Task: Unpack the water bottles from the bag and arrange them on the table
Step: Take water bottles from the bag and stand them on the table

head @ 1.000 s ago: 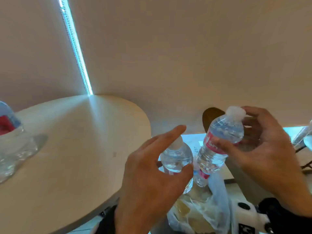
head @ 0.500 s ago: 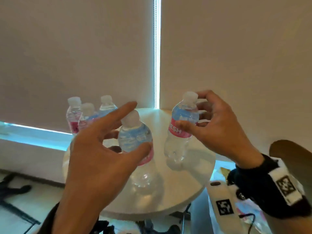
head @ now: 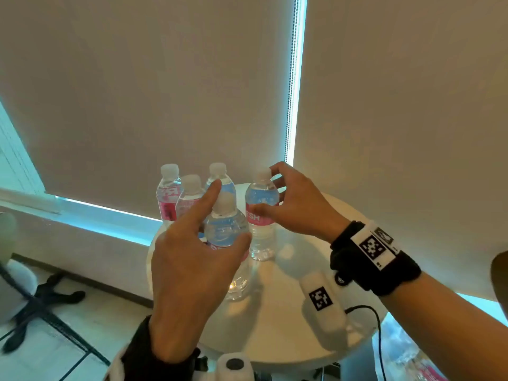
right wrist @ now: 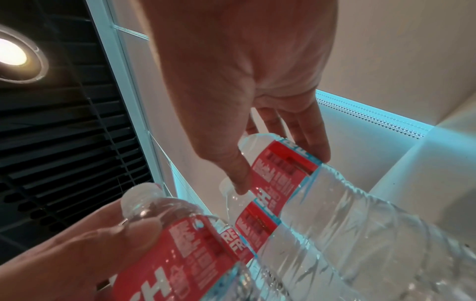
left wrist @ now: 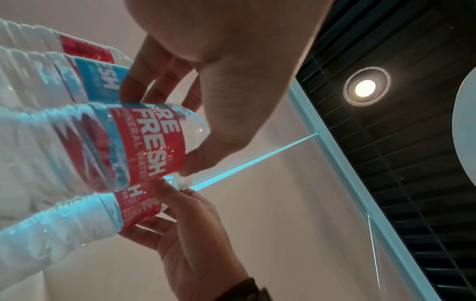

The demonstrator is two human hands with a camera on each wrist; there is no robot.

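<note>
Three capped water bottles with red and blue labels (head: pixel 168 193) (head: pixel 189 196) (head: pixel 220 174) stand together at the back of the round white table (head: pixel 288 312). My left hand (head: pixel 229 213) grips a fourth water bottle (head: pixel 228 232) just in front of them, thumb on its label and index finger stretched out. That bottle's base is down at the tabletop. My right hand (head: pixel 265 188) holds a fifth water bottle (head: pixel 261 235) upright to the right of it, by the shoulder and label. The left wrist view shows the left hand's bottle (left wrist: pixel 152 140), the right wrist view the right hand's bottle (right wrist: pixel 283 163).
Closed roller blinds hang right behind the table. An office chair base (head: pixel 41 295) stands on the floor at left. A dark chair edge (head: pixel 500 270) shows at far right. What looks like the clear plastic bag (head: pixel 406 356) lies low at right, beside a black cable (head: pixel 378 325).
Both hands carried their bottles from above the bag over to the table. The bottles have come lower and closer to the three standing at the back.
</note>
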